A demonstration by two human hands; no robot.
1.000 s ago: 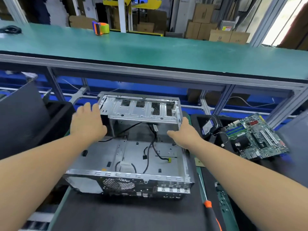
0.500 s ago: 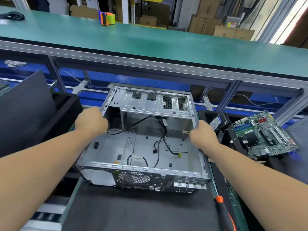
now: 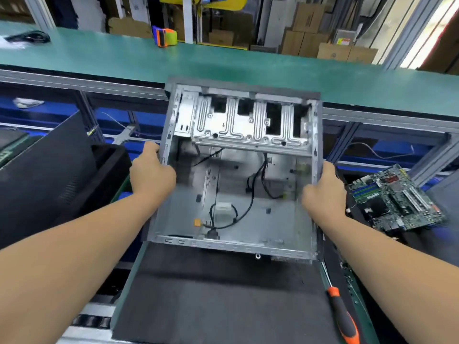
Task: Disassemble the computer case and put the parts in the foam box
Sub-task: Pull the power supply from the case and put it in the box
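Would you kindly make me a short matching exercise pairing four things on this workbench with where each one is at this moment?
Things:
1. computer case
2. screwdriver
3. motherboard
4. tape dispenser

Places:
A. on the green upper shelf
B. lying on the dark mat, lower right
C. gripped at its side walls by left hand and right hand
D. to the right of the case

Pairs: 1-C, 2-B, 3-D, 4-A

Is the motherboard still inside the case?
No, the motherboard lies outside, to the right of the case, whose floor shows only loose cables.
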